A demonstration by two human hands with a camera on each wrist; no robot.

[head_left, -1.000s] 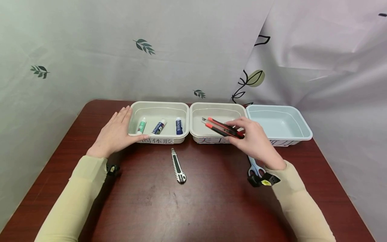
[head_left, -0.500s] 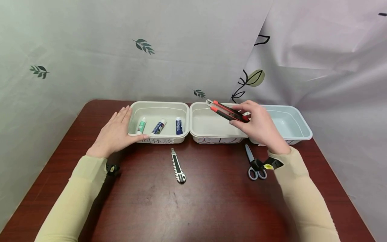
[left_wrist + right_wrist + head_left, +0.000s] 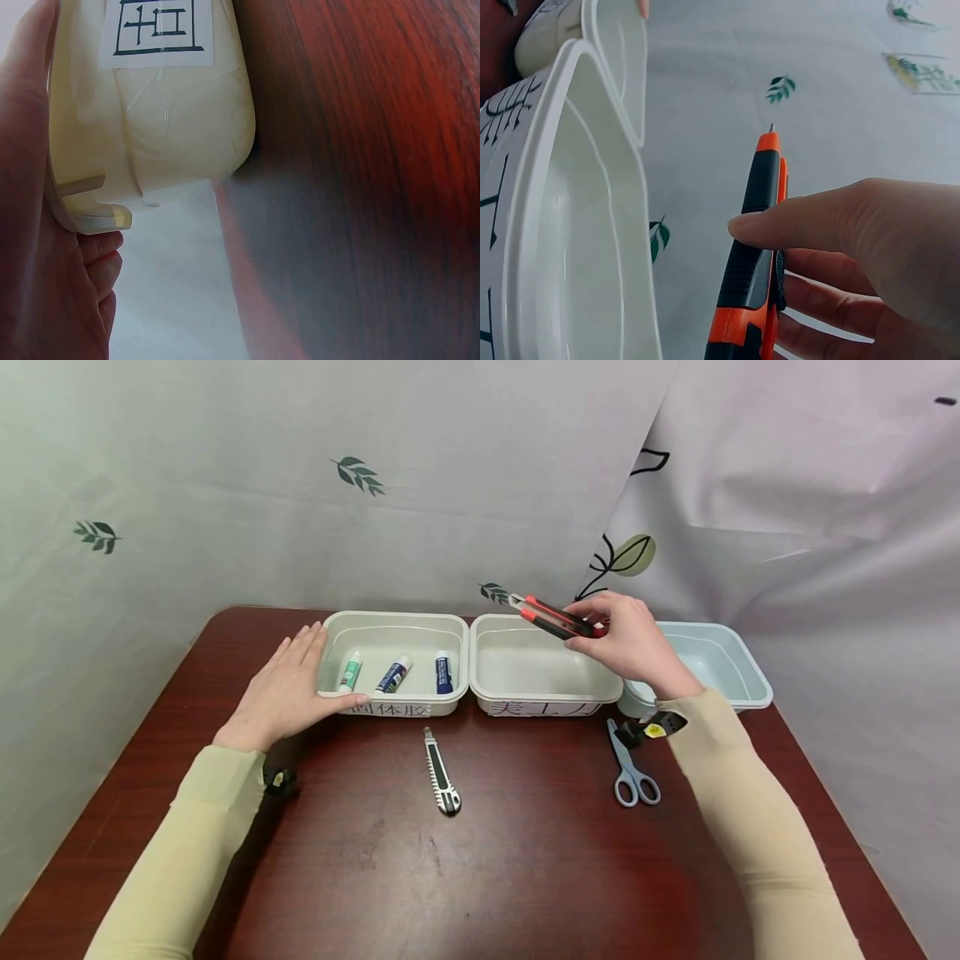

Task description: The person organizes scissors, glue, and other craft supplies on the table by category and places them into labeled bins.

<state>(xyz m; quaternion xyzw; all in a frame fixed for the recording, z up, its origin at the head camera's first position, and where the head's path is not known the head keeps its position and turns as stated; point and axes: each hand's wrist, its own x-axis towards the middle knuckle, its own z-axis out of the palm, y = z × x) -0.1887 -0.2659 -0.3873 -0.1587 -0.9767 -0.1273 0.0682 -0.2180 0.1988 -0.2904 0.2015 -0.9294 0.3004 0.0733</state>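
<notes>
My right hand (image 3: pixel 626 639) pinches a red and black utility knife (image 3: pixel 551 627) between thumb and fingers, above the middle white bin (image 3: pixel 543 698). Its metal tip points left in the head view. The right wrist view shows the thumb lying across the knife's grip (image 3: pixel 751 259) beside the white bin (image 3: pixel 585 225). My left hand (image 3: pixel 281 689) rests at the left corner of the left white bin (image 3: pixel 390 698), fingers straight along its side and thumb on the front rim. Three glue sticks lie in that bin, one green (image 3: pixel 350 672), the other two blue (image 3: pixel 393 675).
A silver and black utility knife (image 3: pixel 441 772) lies on the dark red table (image 3: pixel 517 860) in front of the bins. Grey-blue scissors (image 3: pixel 630 768) lie to the right, close to my right wrist. Partly behind that arm stands a light blue bin (image 3: pixel 723 668). A patterned cloth (image 3: pixel 420 527) hangs behind.
My right hand has lifted the red and black utility knife up and back over the middle bin. The scissors, partly covered before, now show more fully. The left hand stays put.
</notes>
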